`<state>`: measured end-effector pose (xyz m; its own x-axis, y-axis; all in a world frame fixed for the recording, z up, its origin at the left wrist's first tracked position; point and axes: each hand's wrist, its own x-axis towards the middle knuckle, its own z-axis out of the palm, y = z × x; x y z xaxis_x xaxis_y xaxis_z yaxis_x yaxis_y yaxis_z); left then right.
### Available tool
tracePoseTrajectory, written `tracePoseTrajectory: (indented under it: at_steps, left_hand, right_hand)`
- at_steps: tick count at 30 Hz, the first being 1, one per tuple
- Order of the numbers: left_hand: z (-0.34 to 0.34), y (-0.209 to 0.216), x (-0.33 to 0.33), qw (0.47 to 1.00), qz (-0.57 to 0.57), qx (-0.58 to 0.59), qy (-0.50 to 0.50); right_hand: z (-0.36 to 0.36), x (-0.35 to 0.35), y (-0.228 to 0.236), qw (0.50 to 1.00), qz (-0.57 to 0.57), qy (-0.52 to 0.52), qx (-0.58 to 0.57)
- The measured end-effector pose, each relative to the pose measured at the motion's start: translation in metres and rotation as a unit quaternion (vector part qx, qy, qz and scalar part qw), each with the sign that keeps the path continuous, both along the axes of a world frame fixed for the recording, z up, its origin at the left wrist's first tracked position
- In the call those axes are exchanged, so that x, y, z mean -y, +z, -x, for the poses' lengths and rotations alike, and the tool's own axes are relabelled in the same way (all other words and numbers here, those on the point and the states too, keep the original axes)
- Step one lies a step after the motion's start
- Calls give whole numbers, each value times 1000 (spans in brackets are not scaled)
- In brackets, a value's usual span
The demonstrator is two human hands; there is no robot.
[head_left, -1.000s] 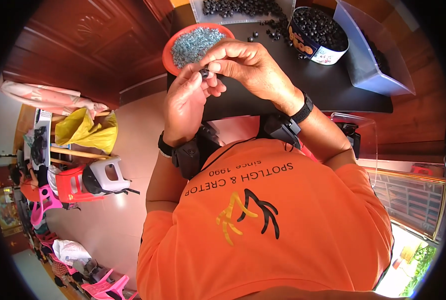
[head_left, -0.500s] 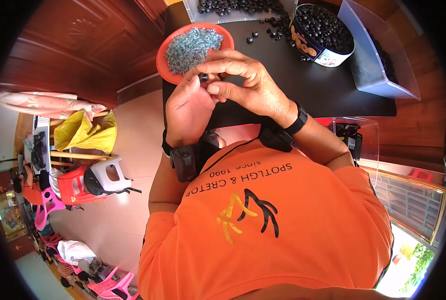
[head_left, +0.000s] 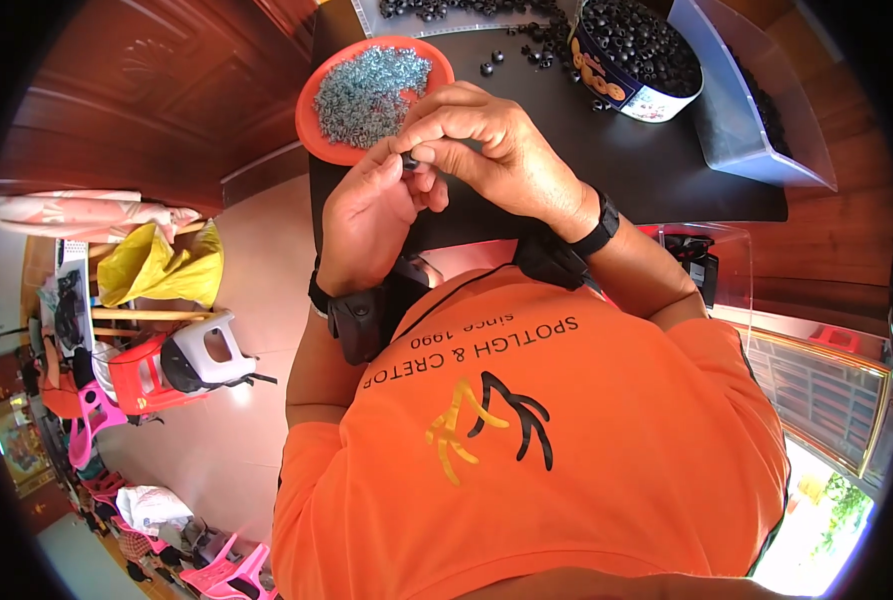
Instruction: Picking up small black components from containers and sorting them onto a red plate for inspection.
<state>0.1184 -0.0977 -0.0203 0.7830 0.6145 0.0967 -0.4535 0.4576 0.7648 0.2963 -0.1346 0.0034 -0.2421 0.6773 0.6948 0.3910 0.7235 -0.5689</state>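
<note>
Near the table's front edge, my left hand (head_left: 371, 205) pinches a small round black knob-like piece (head_left: 409, 161) between thumb and fingers. From the other side, my right hand (head_left: 496, 150) closes on the same piece, its thumb tip and curled index finger pressed to it. Anything else between the fingertips is hidden. Just beyond the hands sits an orange-red plate (head_left: 309, 125), heaped with small shiny metal pieces (head_left: 371, 90). A round tin (head_left: 656, 110) full of similar black pieces (head_left: 636, 45) stands to the right, and a few lie loose on the black table (head_left: 526, 110).
A clear bin (head_left: 466, 32) with black pieces is at the back; a tilted translucent bin (head_left: 746, 140) stands right of the tin. To the left are a brown carved panel (head_left: 156, 90), a yellow bag (head_left: 161, 265) and plastic stools (head_left: 206, 350).
My right thumb and fingers have come onto the black piece, which now shows less. The fingers of my left hand have curled more. The whole view has shifted slightly.
</note>
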Motion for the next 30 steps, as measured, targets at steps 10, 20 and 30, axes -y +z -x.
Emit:
tracePoseTrajectory:
  at_steps: [10, 20, 30]
  left_hand:
    - [-7, -10, 5, 998, 9, 66, 15]
    - [-4, -11, 8, 997, 20, 75, -7]
    - [-9, 2, 17, 999, 6, 32, 28]
  right_hand:
    - [14, 21, -8, 942, 182, 87, -269]
    - [11, 25, -4, 966, 151, 57, -201]
    - [16, 20, -9, 991, -53, -122, -24]
